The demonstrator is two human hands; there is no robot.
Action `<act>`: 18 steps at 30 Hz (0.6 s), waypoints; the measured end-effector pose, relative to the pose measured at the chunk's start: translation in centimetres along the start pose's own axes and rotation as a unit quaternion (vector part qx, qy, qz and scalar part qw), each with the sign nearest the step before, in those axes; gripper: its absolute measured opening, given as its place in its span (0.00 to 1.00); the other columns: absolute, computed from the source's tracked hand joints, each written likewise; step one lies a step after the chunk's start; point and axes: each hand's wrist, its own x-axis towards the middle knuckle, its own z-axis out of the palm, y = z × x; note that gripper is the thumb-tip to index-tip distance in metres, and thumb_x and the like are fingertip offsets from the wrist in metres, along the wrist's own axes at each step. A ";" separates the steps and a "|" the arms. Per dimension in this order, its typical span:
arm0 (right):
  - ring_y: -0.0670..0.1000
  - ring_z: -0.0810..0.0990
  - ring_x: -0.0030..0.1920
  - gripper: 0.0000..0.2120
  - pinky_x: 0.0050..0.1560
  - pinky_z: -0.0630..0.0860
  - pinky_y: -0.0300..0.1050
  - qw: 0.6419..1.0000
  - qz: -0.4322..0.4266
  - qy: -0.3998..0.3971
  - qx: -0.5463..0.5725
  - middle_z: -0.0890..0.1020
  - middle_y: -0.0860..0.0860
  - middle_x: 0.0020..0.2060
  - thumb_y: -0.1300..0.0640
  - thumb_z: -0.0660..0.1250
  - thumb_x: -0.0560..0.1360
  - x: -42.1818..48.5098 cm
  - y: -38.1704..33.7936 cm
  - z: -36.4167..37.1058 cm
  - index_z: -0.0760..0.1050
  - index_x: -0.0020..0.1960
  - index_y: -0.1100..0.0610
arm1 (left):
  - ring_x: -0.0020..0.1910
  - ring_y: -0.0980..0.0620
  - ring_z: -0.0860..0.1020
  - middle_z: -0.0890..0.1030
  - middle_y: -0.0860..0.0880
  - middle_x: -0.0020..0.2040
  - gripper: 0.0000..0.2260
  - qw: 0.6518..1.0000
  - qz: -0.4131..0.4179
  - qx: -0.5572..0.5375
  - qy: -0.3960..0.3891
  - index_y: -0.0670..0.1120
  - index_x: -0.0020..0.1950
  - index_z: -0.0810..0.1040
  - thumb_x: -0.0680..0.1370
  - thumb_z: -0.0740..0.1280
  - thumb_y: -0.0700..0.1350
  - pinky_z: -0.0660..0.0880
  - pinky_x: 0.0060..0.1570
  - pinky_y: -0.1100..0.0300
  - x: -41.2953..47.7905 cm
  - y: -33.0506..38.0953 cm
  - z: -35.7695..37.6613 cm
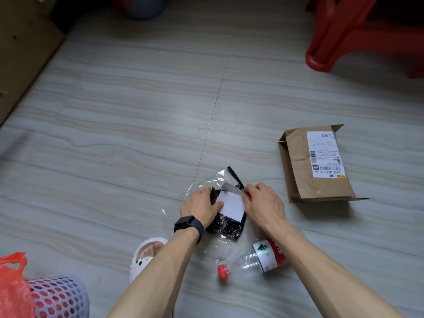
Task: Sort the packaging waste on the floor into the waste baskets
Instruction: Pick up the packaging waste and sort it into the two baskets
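Note:
A black plastic mailer bag (226, 226) with a white label (231, 205) lies on the grey floor inside clear plastic film (206, 180). My left hand (200, 207) grips the bag's left side, thumb on the label. My right hand (263, 203) pinches the label's peeled-up top strip (231, 188). An empty clear bottle (254, 258) with a red cap lies just below the bag. A brown paper parcel (314, 166) with a shipping label lies to the right. A perforated lilac waste basket (57, 297) with a red liner stands at the bottom left.
A red plastic stool (358, 33) stands at the top right. Brown cardboard (20, 53) lies along the left edge. My foot in a white clog (146, 253) is beside my left forearm. A round grey object (144, 5) sits at the top.

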 end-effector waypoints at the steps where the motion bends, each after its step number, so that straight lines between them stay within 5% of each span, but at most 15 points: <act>1: 0.57 0.76 0.54 0.11 0.46 0.69 0.48 1.000 -0.005 0.013 -0.011 0.78 0.50 0.50 0.46 0.58 0.80 -0.2 0.2 -0.2 0.77 0.55 0.48 | 0.60 0.43 0.77 0.77 0.49 0.63 0.20 1.000 0.002 -0.003 0.003 0.53 0.65 0.71 0.76 0.63 0.60 0.73 0.50 0.53 0.0 -0.3 -0.1; 8: 0.54 0.79 0.46 0.08 0.41 0.74 0.46 0.990 0.002 0.118 0.078 0.80 0.48 0.47 0.49 0.63 0.80 -1.2 1.6 -1.0 0.79 0.51 0.50 | 0.53 0.45 0.79 0.82 0.50 0.55 0.16 0.997 -0.013 -0.081 0.015 0.54 0.56 0.76 0.75 0.65 0.62 0.73 0.43 0.56 -0.1 -1.4 0.5; 12: 0.50 0.78 0.54 0.04 0.54 0.72 0.43 0.976 0.004 -0.024 0.217 0.76 0.46 0.52 0.50 0.66 0.76 -0.9 1.0 -0.5 0.78 0.44 0.48 | 0.49 0.46 0.79 0.83 0.51 0.50 0.14 0.995 0.009 -0.098 0.016 0.54 0.51 0.77 0.74 0.65 0.62 0.76 0.43 0.56 -0.3 -1.2 0.9; 15: 0.50 0.71 0.61 0.07 0.61 0.71 0.47 0.991 -0.062 -0.087 0.081 0.72 0.45 0.60 0.47 0.66 0.75 -1.2 0.3 0.5 0.79 0.45 0.50 | 0.50 0.45 0.79 0.83 0.50 0.51 0.14 0.995 0.014 -0.093 0.017 0.54 0.52 0.77 0.74 0.65 0.62 0.75 0.42 0.56 -0.4 -1.0 1.1; 18: 0.53 0.71 0.58 0.02 0.55 0.71 0.48 0.994 -0.070 -0.068 0.051 0.74 0.48 0.54 0.54 0.65 0.75 -1.3 -0.2 0.5 0.73 0.47 0.51 | 0.51 0.45 0.79 0.83 0.49 0.52 0.13 0.995 0.008 -0.098 0.009 0.55 0.53 0.77 0.74 0.67 0.61 0.75 0.43 0.56 -0.6 -1.2 1.0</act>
